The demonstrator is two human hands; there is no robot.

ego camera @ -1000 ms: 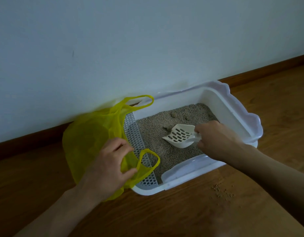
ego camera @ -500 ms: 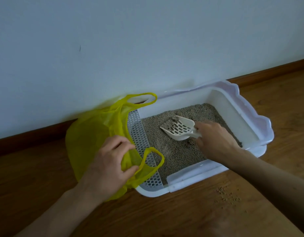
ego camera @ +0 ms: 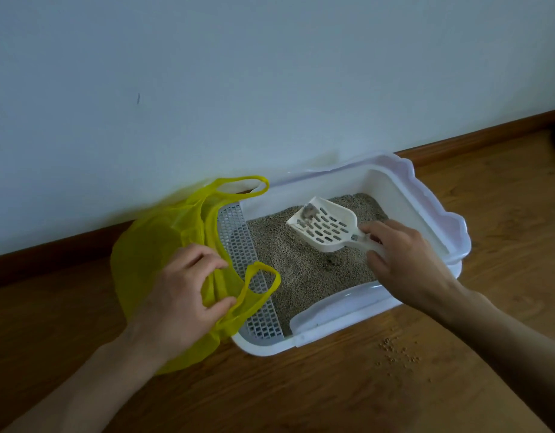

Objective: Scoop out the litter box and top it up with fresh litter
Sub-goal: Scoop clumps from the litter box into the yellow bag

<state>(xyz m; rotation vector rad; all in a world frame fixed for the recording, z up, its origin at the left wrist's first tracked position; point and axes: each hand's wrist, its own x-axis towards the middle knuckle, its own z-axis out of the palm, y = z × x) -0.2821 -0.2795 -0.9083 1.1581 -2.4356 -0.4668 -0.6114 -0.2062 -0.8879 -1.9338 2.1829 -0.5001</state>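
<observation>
White litter box (ego camera: 438,210) on wood floor, against wall; yellow bag (ego camera: 151,245) touching its left end, pinched at the rim by left hand (ego camera: 179,295). Slotted scoop (ego camera: 324,226) raised over litter, handle gripped by right hand (ego camera: 407,267), long axis running handle-right to mouth-left, toward bag. Clump (ego camera: 308,210) near mouth. Risk: tilt or shake spilling clump short of bag opening.

Left hand (ego camera: 179,295) and right hand (ego camera: 407,264) bare; both forearms uncovered, entering from 7 and 4 o'clock; nothing worn visible.
</observation>
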